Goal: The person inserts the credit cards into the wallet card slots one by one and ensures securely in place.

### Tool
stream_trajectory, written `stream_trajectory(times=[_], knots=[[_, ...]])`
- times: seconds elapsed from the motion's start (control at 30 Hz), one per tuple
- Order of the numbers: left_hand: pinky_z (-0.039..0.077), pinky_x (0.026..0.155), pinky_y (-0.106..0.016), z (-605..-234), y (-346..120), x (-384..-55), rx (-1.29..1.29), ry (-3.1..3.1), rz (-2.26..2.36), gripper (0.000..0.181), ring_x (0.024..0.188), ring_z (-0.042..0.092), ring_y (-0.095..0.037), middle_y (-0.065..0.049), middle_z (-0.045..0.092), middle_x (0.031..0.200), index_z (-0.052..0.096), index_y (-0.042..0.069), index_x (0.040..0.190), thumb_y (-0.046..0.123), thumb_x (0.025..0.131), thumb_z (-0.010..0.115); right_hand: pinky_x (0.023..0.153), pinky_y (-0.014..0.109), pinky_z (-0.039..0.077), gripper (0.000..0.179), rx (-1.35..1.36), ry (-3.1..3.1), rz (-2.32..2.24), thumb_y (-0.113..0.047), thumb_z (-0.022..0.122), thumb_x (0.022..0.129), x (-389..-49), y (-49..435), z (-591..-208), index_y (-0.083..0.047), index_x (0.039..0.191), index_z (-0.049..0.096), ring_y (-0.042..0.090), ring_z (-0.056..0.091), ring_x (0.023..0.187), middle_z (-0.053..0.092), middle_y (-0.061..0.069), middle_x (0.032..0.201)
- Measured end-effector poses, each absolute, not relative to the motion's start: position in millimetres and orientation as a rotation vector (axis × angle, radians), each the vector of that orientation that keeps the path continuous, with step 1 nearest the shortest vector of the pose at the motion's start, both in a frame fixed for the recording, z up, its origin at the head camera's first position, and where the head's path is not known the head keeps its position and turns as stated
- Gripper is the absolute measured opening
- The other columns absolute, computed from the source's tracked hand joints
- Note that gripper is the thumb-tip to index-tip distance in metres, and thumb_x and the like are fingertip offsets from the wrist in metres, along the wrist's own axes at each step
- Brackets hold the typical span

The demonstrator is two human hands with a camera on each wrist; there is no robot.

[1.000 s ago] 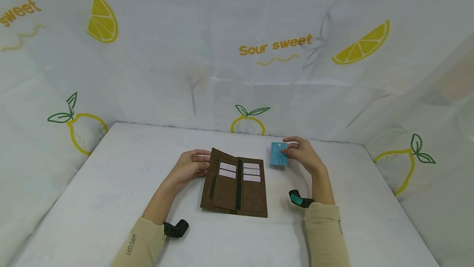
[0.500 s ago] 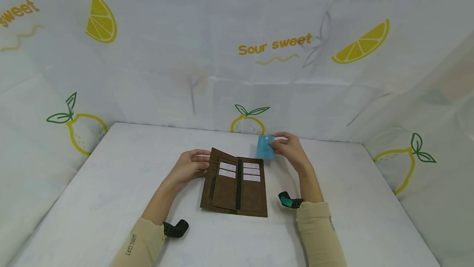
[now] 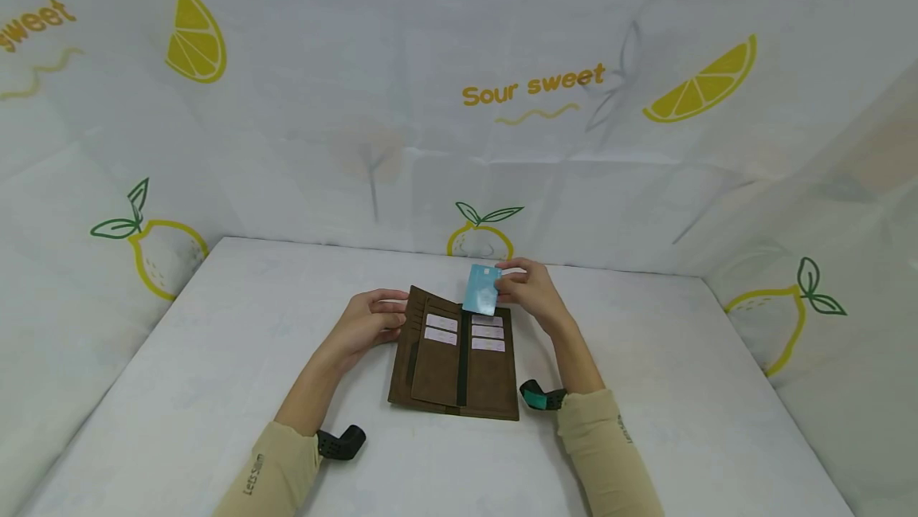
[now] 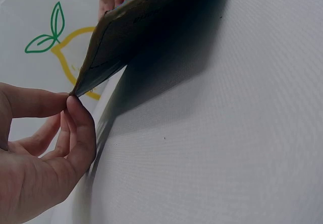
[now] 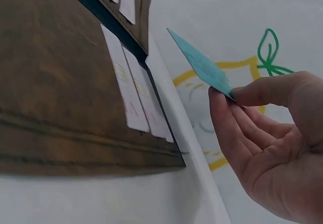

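A long brown wallet [image 3: 437,374] lies spread on the table, its left cover tilted up. White-and-pink cards [image 3: 488,333] sit in slots on both inner sides. My left hand [image 3: 363,328] pinches the top left edge of that raised cover between thumb and finger, as the left wrist view also shows. My right hand [image 3: 532,291] holds a light blue card [image 3: 480,291] by its right edge, thumb on one face and fingers behind. In the head view the card overlaps the wallet's top edge near the fold. The right wrist view shows the card [image 5: 202,67] apart from the wallet's slots.
A white table [image 3: 287,278] bears the wallet, and its back edge meets a white curtain [image 3: 308,103] printed with lemons and lettering. Black camera mounts [image 3: 342,443] are worn on both wrists, over beige sleeves [image 3: 610,453].
My right hand has carried the blue card leftward, from right of the wallet to over its top edge. The left hand and the wallet have stayed in place.
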State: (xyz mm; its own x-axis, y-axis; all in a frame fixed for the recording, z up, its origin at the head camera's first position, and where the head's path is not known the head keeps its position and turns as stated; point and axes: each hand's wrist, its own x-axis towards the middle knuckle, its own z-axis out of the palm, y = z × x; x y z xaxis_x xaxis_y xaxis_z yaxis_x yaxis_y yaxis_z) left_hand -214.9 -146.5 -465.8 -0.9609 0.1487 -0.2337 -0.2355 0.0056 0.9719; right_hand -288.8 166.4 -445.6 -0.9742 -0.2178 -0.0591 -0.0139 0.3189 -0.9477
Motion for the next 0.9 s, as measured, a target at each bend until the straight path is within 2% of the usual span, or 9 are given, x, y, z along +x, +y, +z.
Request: stream_trajectory(times=[0.23, 0.47, 0.9], knots=[[0.061, 0.080, -0.024, -467, -146, -215, -0.099, 2.016, 2.040, 0.046, 0.090, 0.066, -0.009, -0.007, 0.069, 0.116, 0.060, -0.002, 0.145, -0.006, 0.100, 0.063, 0.082, 0.033, 0.069, 0.039, -0.287, 2.400, -1.695, -0.003, 0.065, 0.104, -286, 148, -448, 0.006, 0.141, 0.058, 0.020, 0.079, 0.084, 0.077, 0.026, 0.113], [0.060, 0.080, -0.023, -466, -146, -216, -0.096, 2.006, 2.047, 0.046, 0.090, 0.065, -0.009, -0.006, 0.069, 0.115, 0.059, -0.003, 0.146, -0.005, 0.100, 0.063, 0.079, 0.031, 0.068, 0.035, -0.357, 2.415, -1.728, 0.004, 0.065, 0.103, -283, 137, -451, 0.007, 0.137, 0.059, 0.018, 0.076, 0.082, 0.076, 0.031, 0.111], [0.060, 0.081, -0.024, -466, -146, -216, -0.100, 2.019, 2.036, 0.046, 0.090, 0.066, -0.009, -0.009, 0.069, 0.117, 0.059, -0.003, 0.146, -0.005, 0.100, 0.064, 0.080, 0.034, 0.069, 0.032, -0.437, 2.481, -1.723, 0.003, 0.066, 0.102, -279, 124, -454, 0.004, 0.134, 0.062, 0.024, 0.079, 0.083, 0.077, 0.030, 0.107]])
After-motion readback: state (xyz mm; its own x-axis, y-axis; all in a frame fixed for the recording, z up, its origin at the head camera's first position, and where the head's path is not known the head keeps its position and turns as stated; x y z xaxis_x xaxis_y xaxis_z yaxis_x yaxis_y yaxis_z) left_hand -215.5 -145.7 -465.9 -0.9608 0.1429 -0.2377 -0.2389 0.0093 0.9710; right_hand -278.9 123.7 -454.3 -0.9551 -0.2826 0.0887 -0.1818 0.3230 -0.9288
